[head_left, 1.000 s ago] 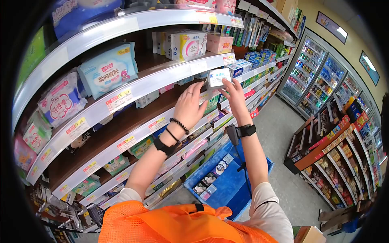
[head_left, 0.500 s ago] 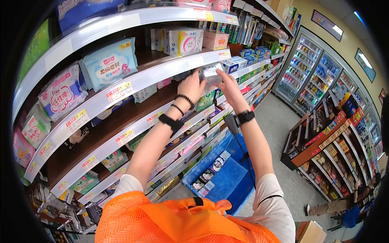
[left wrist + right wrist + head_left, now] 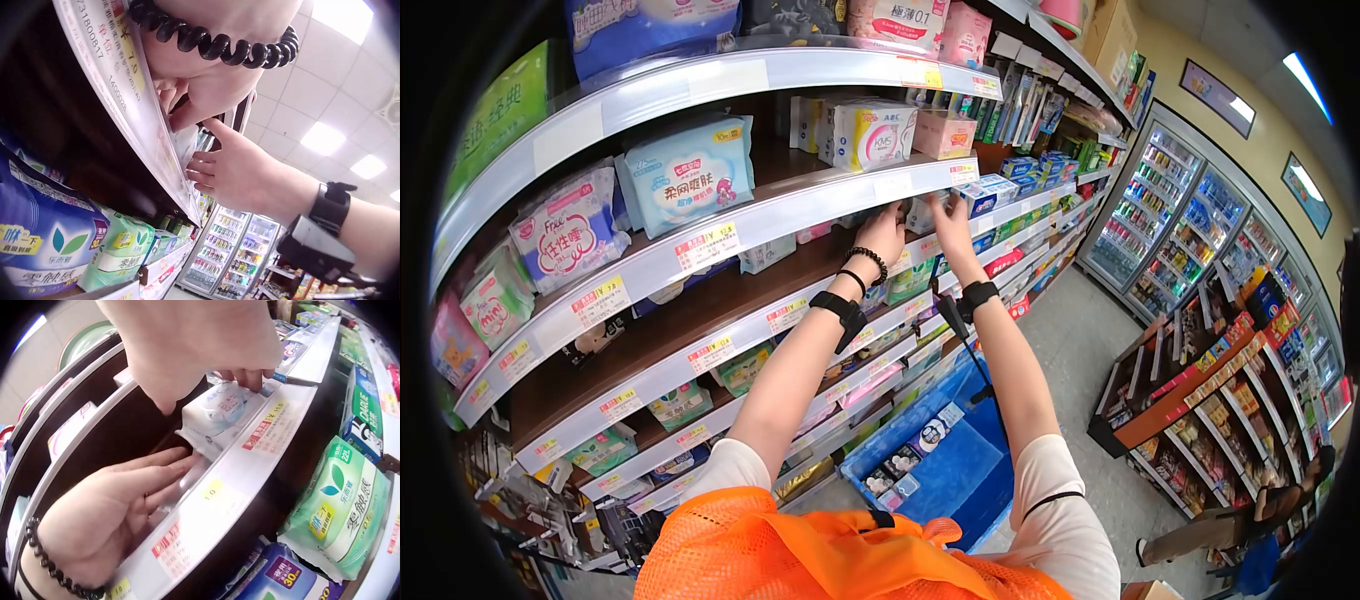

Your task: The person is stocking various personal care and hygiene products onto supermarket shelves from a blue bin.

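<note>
In the head view a small white pack stands at the front of the shelf between both hands. The right wrist view shows the pack lying behind the price strip, with blue lettering on its wrapper. My right hand reaches over it from the right, fingers bent down at its far end and thumb on the near side. On the other side, my left hand has its fingers extended against the pack's lower end. Part of the pack is hidden behind the right hand in the left wrist view.
Above are shelves with a light-blue pack and a yellow-white pack. Toothpaste boxes stand just right of the hands. A blue crate holding several packs is below. A snack rack and a person are at right.
The white pack and both hands have moved from in front of the shelf edge onto the shelf. The pack was held up in both hands earlier; the fingers now reach behind the price strip.
</note>
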